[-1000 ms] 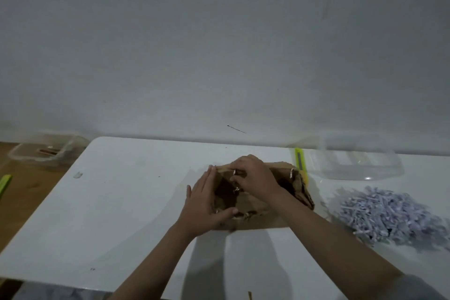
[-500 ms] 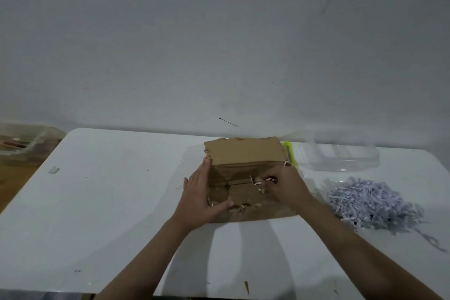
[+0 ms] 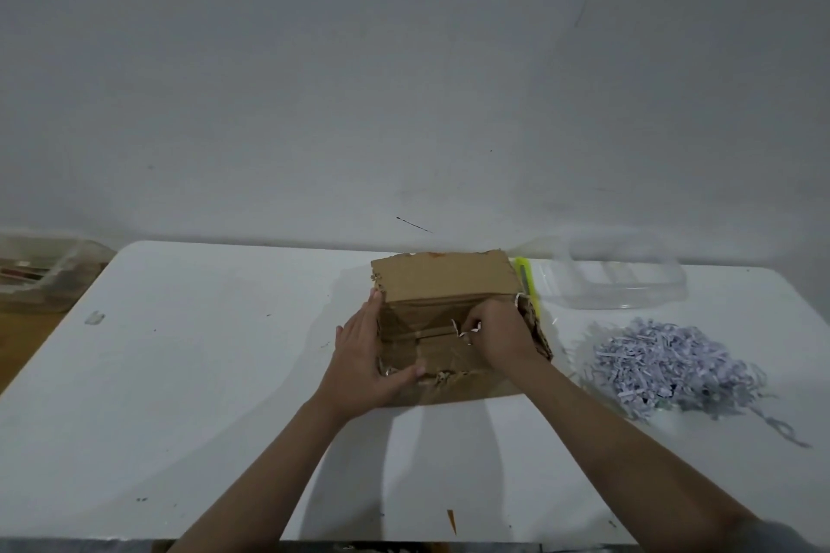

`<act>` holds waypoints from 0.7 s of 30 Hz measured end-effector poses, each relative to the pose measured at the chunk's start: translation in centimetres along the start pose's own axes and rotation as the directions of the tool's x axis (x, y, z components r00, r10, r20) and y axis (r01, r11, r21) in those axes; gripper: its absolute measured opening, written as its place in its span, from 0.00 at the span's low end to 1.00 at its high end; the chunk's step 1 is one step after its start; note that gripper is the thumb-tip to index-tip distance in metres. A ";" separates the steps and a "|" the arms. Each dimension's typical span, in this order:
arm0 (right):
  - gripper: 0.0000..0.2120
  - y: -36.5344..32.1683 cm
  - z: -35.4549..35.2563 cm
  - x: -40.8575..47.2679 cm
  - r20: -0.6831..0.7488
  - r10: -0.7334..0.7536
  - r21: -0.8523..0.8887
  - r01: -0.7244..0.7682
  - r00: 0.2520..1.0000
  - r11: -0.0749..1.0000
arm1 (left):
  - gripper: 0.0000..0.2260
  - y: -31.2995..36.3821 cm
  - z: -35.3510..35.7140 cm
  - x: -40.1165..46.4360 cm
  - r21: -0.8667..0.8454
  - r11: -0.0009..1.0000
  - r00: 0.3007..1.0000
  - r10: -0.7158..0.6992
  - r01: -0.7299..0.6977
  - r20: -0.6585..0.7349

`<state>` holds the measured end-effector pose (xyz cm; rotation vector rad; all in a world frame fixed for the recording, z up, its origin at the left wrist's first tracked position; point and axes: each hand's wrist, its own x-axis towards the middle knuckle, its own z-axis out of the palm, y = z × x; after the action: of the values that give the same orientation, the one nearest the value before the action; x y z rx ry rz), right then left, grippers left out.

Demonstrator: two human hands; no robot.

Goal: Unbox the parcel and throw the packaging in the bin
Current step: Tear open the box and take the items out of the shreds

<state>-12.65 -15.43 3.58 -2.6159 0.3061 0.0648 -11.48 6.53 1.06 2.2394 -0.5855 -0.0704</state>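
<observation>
A brown cardboard box (image 3: 442, 278) lies open on the white table (image 3: 215, 373), its far flap standing up. My left hand (image 3: 366, 355) grips the box's left wall, thumb over the near edge. Inside the box at its right side, my right hand (image 3: 501, 339) has its fingers pinched on a few white paper shreds (image 3: 469, 330). A pile of pale shredded paper (image 3: 669, 361) rests on the table to the right of the box. No bin can be made out for certain.
A yellow-green utility knife (image 3: 525, 276) lies just behind the box's right corner. A clear plastic container (image 3: 629, 278) sits at the back right. Another clear tub (image 3: 40, 269) stands on a wooden surface at far left. The wall rises right behind the table.
The far flap has been lifted upright. My right hand moved from the box's top to its inner right side and pinched shreds. The camera view shifted slightly.
</observation>
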 end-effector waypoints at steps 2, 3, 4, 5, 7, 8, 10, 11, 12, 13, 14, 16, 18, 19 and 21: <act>0.08 -0.1 0.0 -0.1 -0.003 -0.011 0.015 0.011 1.000 1.000 | 0.51 0.0 -0.1 0.0 0.002 1.000 1.000 -0.001 0.001 0.006; 0.09 0.0 0.0 -0.1 -0.007 -0.012 0.028 0.012 1.000 1.000 | 0.51 0.0 -0.1 0.1 0.005 1.000 1.000 -0.002 0.002 0.008; 0.11 0.0 0.0 -0.2 -0.002 -0.003 0.039 0.003 1.000 0.999 | 0.51 0.0 -0.1 0.1 0.011 1.000 1.000 -0.002 0.002 0.009; 0.13 0.1 0.0 -0.2 0.004 0.006 0.048 -0.006 1.000 0.999 | 0.51 0.0 -0.1 0.0 0.016 1.000 1.000 -0.002 0.002 0.010; 0.15 0.3 0.0 -0.3 0.016 0.005 0.078 -0.006 1.000 0.997 | 0.51 0.0 -0.2 0.0 0.030 1.000 1.000 0.002 -0.002 0.010; 0.13 0.3 -0.3 -0.4 0.014 -0.011 0.102 0.010 1.000 0.995 | 0.51 0.1 -0.3 0.1 0.042 0.999 1.000 0.005 -0.006 0.014; 0.06 -0.1 -1.5 -0.8 -0.027 -0.030 0.197 0.035 0.999 0.980 | 0.52 0.1 -0.6 0.3 0.066 0.998 0.999 0.010 -0.012 0.035; 0.04 -0.2 -2.5 -1.1 -0.076 -0.019 0.252 0.038 0.997 0.967 | 0.53 0.1 -0.8 0.5 0.070 0.997 0.999 0.007 -0.010 0.047; 0.03 -0.1 -3.5 -1.5 -0.138 0.000 0.296 0.041 0.990 0.954 | 0.54 0.0 -0.9 0.6 0.072 0.997 0.998 0.001 -0.005 0.057; 0.03 0.2 -4.7 -1.9 -0.206 0.018 0.326 0.052 0.978 0.944 | 0.54 0.0 -1.1 0.7 0.075 0.997 0.998 -0.005 0.000 0.065; 0.03 0.9 -5.9 -2.3 -0.272 0.032 0.330 0.062 0.962 0.942 | 0.55 0.0 -1.2 0.8 0.082 0.997 0.997 -0.008 0.002 0.073; 0.04 2.9 -8.2 -3.2 -0.366 0.071 0.304 0.047 0.928 0.952 | 0.56 0.3 -1.2 0.9 0.079 0.997 0.997 -0.002 -0.004 0.083; 0.03 5.8 -9.7 -4.1 -0.398 0.126 0.235 -0.032 0.909 0.972 | 0.55 0.6 -1.2 0.8 0.044 0.999 0.996 0.015 -0.019 0.091; 0.03 7.1 -10.2 -4.6 -0.395 0.160 0.201 -0.085 0.905 0.976 | 0.55 0.7 -1.1 0.8 0.024 0.999 0.995 0.019 -0.022 0.096; 0.03 9.4 -10.4 -5.4 -0.363 0.242 0.152 -0.199 0.900 0.968 | 0.57 0.6 -0.9 0.9 -0.001 1.000 0.994 0.014 -0.014 0.105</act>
<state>-20.12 -27.40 8.74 -2.4573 0.7214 -0.3773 -10.74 6.46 2.26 2.2409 -0.6568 -0.1819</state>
